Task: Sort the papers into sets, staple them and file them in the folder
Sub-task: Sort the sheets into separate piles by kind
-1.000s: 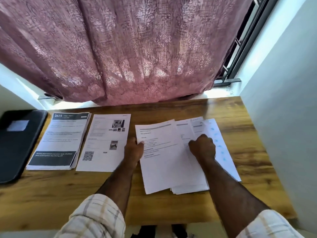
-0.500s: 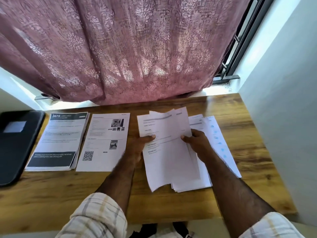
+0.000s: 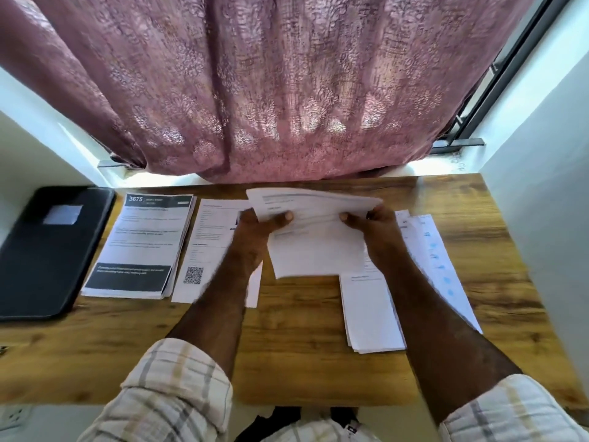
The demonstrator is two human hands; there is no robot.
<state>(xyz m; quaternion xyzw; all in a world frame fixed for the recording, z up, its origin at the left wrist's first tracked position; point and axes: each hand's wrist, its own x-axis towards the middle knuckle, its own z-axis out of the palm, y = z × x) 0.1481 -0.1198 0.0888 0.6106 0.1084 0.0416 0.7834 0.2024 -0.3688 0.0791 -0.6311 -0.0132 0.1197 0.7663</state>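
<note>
Sheets [image 3: 314, 247], white and bowed, between both hands' grip

Matt white paper sheets [image 3: 318, 247], grained wood table [image 3: 296, 339], lacy cloth curtain [image 3: 271, 90], matt black folder [image 3: 47, 250].

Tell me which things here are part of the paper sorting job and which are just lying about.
Part of the job: held sheets, in left hand and right hand; 3675 stack; QR page; right-hand stack; black folder.

Just there: curtain, wooden desk.
</note>
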